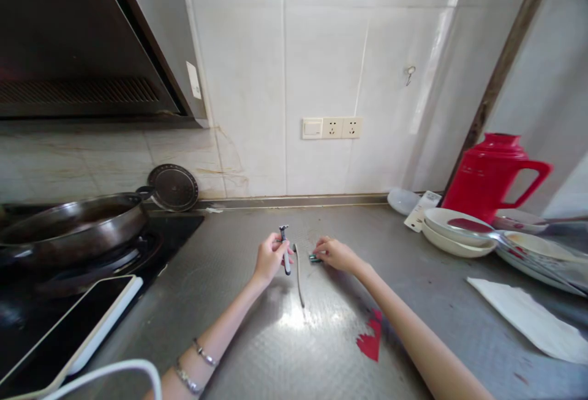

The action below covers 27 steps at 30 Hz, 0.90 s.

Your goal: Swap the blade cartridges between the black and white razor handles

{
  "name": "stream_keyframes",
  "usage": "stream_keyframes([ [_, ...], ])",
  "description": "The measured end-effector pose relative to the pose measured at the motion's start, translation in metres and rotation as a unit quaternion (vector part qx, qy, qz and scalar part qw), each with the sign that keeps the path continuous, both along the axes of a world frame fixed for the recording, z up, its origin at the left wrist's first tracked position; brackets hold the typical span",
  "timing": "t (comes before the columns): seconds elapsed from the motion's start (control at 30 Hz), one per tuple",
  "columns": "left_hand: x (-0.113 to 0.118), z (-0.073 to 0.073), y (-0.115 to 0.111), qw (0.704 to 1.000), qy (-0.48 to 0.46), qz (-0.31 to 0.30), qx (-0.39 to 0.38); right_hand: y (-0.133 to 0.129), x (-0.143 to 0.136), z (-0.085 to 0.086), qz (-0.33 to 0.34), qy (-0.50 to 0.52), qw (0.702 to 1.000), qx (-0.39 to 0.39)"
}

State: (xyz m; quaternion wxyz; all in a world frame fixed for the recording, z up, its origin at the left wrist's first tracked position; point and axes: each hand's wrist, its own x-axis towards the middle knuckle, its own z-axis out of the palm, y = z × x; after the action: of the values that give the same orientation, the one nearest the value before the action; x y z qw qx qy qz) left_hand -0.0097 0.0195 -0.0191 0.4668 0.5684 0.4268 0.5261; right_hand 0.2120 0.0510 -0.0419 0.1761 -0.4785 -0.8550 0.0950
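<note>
My left hand (270,258) is closed around a grey-and-black razor (286,258), held upright with its head at the top, over the metal counter (239,339). To its right, my right hand (334,253) has its fingers bent together on a small dark green item (315,258) at the counter surface; its details are too small to tell. Between the hands a thin grey stick-like item (299,277) with a dark upper end lies on the counter. A torn red piece (371,337) lies nearer, left of my right forearm.
At left are a pan (78,228) on the black stove and a phone (68,339) with a white cable. Bowls (454,234), a red thermos (487,173) and a white sheet (528,317) are at right. A wall with sockets (342,128) stands behind.
</note>
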Motion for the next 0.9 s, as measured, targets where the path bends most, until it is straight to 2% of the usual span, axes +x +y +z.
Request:
stream_keyframes([
  [0.17,0.0,-0.001,0.0,1.0,0.001,-0.002,0.0,-0.003,-0.001,0.002,0.002,-0.009,1.0,0.01],
  [0.47,0.0,-0.001,-0.001,1.0,-0.006,-0.003,-0.003,-0.009,-0.008,0.007,-0.04,-0.044,0.998,0.006],
  [0.9,0.002,0.0,-0.003,1.0,-0.001,-0.01,0.004,-0.006,-0.008,0.002,-0.044,0.0,0.999,0.009],
])
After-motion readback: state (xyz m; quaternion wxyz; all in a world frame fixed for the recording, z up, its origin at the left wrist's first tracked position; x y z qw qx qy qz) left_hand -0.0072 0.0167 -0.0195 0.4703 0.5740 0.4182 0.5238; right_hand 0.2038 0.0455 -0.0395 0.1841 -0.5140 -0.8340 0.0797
